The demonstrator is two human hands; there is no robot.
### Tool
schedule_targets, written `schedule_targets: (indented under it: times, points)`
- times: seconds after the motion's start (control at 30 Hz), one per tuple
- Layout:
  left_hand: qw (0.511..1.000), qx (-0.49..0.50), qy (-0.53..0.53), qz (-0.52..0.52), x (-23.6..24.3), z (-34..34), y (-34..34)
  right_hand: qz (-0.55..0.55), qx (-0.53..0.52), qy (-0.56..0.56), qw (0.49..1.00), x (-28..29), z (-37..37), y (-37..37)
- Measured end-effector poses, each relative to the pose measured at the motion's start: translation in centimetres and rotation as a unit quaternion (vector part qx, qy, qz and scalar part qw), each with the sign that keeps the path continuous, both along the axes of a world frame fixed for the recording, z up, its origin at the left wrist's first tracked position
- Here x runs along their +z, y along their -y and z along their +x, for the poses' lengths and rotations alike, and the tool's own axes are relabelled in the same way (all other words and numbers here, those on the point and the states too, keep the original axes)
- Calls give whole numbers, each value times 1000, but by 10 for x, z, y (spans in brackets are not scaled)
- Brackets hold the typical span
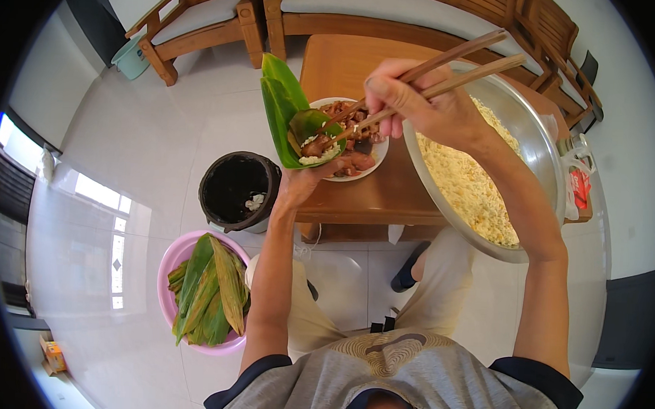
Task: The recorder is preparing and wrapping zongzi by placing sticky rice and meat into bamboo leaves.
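My left hand (303, 181) is wrapped round the base of a folded green leaf cone (279, 111), held up beside the table. Pale grain and a brown piece of meat (315, 145) sit in the cone's mouth. A pair of wooden chopsticks (473, 78) is gripped in my right hand (432, 110), their tips reaching down to the meat in the cone. Behind the cone, a white plate (378, 160) of dark, sauced meat chunks (357, 162) is partly hidden. Under my right forearm stands a wide metal basin (548, 177) of yellowish grain (467, 183).
The wooden table (342, 205) lies ahead of my knees. Left of it stand a dark round pot (226, 185) and, nearer, a pink basin (165, 300) of long leaves (208, 298) on the tiled floor. A wooden bench (394, 6) lines the far side.
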State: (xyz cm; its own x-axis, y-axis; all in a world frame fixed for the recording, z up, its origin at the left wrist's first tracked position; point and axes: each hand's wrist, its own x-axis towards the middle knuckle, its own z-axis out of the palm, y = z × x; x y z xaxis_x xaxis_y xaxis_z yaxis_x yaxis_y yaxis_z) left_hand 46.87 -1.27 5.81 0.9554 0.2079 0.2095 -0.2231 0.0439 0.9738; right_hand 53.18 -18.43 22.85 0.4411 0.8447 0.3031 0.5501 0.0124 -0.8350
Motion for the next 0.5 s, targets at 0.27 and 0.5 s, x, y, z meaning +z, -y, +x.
schedule_targets:
  times: [0.27,0.5]
  points:
    - [995,-58,-3,-77,35,-15,12,50,-66,-98,992,-32,-3,3]
    - [999,-8,31,-33,18,-12,6,117,-62,-78,988,-33,-9,2]
